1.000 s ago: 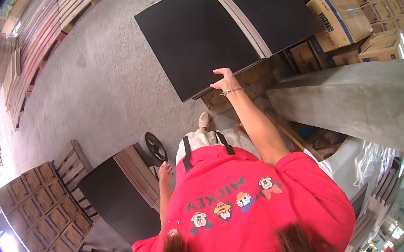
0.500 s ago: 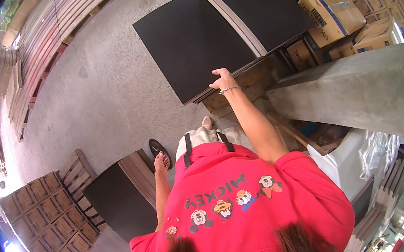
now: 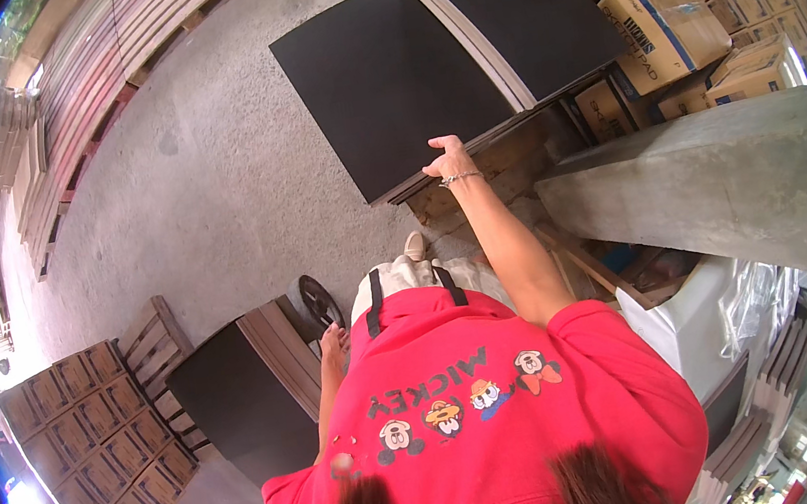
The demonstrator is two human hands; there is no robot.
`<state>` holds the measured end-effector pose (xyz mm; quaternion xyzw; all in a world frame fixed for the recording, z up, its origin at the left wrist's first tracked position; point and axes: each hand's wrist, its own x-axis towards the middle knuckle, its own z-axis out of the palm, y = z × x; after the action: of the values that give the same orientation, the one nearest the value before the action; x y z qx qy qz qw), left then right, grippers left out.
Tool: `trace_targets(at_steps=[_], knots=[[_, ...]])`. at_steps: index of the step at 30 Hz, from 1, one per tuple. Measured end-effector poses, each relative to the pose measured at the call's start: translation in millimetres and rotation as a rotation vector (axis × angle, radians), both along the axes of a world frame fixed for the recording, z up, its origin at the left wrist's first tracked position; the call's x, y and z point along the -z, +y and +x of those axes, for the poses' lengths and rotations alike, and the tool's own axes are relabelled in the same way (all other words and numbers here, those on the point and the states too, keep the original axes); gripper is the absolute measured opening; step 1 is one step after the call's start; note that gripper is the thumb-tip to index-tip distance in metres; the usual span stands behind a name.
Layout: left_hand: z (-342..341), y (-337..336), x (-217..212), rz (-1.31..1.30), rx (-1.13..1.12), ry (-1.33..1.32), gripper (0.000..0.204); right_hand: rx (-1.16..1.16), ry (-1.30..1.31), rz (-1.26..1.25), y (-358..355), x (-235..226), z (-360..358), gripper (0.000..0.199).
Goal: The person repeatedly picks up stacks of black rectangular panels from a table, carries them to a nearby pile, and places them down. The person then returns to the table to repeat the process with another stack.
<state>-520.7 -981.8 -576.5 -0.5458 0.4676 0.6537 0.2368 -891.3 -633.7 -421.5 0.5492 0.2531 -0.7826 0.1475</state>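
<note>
My right hand is over the near edge of a stack of black sheets, thumb and fingers apart, with nothing seen in its grip. Beside that stack, to the right, lies a second stack of black sheets; pale edges show along the side between them. Low at my left side, my left hand hangs with loosely bent fingers, and no held thing shows. Just beyond it is a dark oval object, whose kind I cannot make out. A third black-topped stack lies left of my left forearm.
Cardboard cartons are piled at the far right, behind a concrete ledge. More cartons stand at the lower left by a wooden pallet. Long stacked boards line the far left. Grey concrete floor lies between.
My left hand has drawn back a little toward my body, away from the dark oval object. The right hand stays at the near edge of the stack, almost unmoved.
</note>
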Motion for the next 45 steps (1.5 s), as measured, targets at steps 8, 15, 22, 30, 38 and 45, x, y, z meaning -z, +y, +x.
trace_targets(at_steps=[8, 15, 22, 30, 38, 45], knots=[[-16.8, 3.2, -21.4, -0.062, -0.038, -0.002, 0.046, 0.101, -0.031, -0.064, -2.9, 0.5, 16.0, 0.062], [-130.4, -7.2, -40.8, -0.13, 0.206, 0.245, 0.04, 0.019, 0.149, 0.124, -9.0, 72.6, 21.6, 0.008], [-362.3, 42.2, -155.1, -0.524, 0.705, 0.68, 0.043, 0.107, 0.479, 0.181, -10.9, 84.9, 58.1, 0.013], [-487.7, 53.2, -140.1, -1.068, 1.076, 0.819, 0.046, 0.145, 0.203, 0.275, -4.6, 34.6, 207.1, 0.038], [-453.9, 94.1, -84.4, -0.954, 1.019, 0.489, 0.085, 0.22, 0.17, 0.855, 58.4, 73.9, 340.1, 0.028], [-335.5, 51.6, -63.7, -0.451, 1.151, 0.875, 0.053, 0.113, -0.184, 1.266, 80.6, 30.9, 387.0, 0.047]])
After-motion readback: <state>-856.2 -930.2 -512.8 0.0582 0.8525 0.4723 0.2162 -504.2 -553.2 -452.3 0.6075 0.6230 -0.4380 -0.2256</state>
